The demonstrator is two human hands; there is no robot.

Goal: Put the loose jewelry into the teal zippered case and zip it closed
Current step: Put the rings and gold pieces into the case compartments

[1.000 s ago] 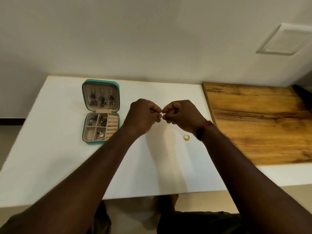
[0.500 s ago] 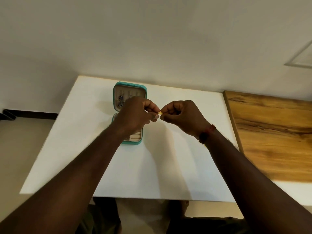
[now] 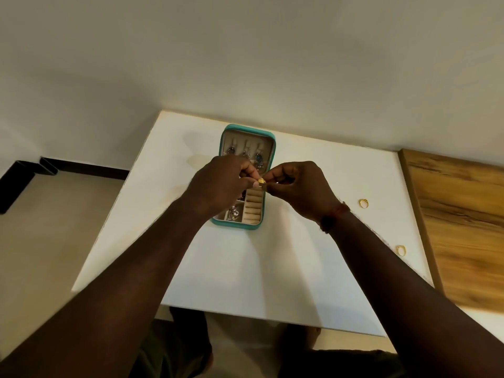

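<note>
Both hands are up over the open teal case (image 3: 246, 137), pinching one small gold ring (image 3: 261, 181) between them. Left hand (image 3: 221, 184) is closed, thumb and forefinger on the ring's left side; right hand (image 3: 297, 186) is closed, fingertips on its right side. Which hand carries the weight is hard to tell, the ring is tiny and partly hidden.

The case sits on the white table (image 3: 191, 255), lid up at 12 o'clock with earrings hung inside, tray at 6 o'clock. The ring rolls (image 3: 252, 210) run along the tray's right side, directly below the held ring. Two more gold rings are loose on the table at about 3 o'clock of the case: one (image 3: 363, 203) near the right wrist, another (image 3: 400, 250) closer to the wooden board (image 3: 458, 219).

Step in hand: seat this ring in the rolls. To do it well, hand it off to one hand, turn it edge-on to a slot, push straight down between two rolls until it grips. Steady the case with the free hand. The zipper is not yet closed.
</note>
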